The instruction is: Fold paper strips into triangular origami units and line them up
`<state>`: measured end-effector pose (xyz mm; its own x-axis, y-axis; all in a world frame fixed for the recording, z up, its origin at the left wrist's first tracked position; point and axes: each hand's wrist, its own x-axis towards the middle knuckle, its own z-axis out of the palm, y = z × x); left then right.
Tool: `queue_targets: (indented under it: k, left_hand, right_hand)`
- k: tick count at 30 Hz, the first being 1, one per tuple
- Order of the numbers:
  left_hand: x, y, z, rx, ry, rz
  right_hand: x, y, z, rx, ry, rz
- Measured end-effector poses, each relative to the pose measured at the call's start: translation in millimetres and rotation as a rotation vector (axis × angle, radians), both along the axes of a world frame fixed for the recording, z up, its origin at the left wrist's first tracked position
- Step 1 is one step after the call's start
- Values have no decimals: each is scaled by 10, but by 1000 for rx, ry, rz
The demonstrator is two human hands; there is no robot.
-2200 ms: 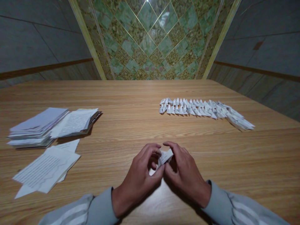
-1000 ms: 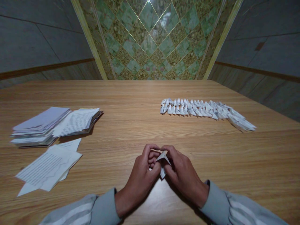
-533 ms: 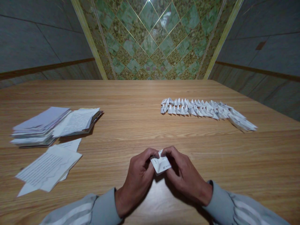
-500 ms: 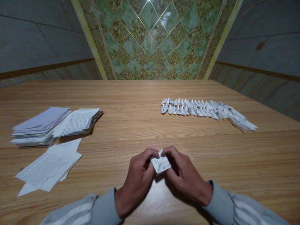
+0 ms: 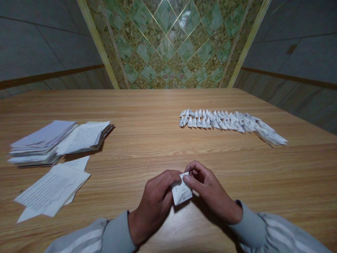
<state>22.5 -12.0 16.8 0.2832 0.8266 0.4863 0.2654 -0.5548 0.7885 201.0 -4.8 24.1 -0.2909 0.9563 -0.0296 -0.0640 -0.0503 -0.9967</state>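
Note:
A small folded piece of printed paper (image 5: 181,195) is held between my two hands, just above the wooden table. My left hand (image 5: 159,195) pinches its left side, with the thumb lying over the upper part. On the other side my right hand (image 5: 207,184) is closed on the upper right corner, thumb in front and fingers curled behind. The paper's lower point hangs free toward me. Some of the fingers behind the paper are hidden.
Two touching rows of folded paper pieces (image 5: 218,121) lie at the back right of the table (image 5: 137,140). At the left stands a stack of papers (image 5: 47,135), with loose printed sheets (image 5: 56,188) in front of it. Green diamond tiles (image 5: 165,49) face me beyond the table.
My right hand has shifted from the paper's lower right side to its upper right corner, and its thumb now presses the front. The left hand keeps its hold.

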Motion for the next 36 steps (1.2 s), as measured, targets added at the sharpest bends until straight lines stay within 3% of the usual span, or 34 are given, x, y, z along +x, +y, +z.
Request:
queue_targets:
  k: [4, 9, 20, 26, 32, 36]
  left_hand:
    - [15, 19, -2, -154, -23, 79]
    - [46, 51, 44, -307, 9, -2]
    - [70, 45, 35, -455, -137, 5]
    - [81, 53, 55, -538, -192, -59]
    - [43, 47, 108, -460, -198, -81]
    - [52, 61, 114, -400, -96, -3]
  right_hand:
    - [1, -4, 20, 16, 6, -30]
    - [14, -23, 25, 96, -92, -58]
    - [22, -23, 21, 168, -187, -112]
    - [33, 0, 33, 226, -234, -152]
    - [49, 10, 5, 304, -284, -188]
    - [57, -12, 37, 419, -345, -143]
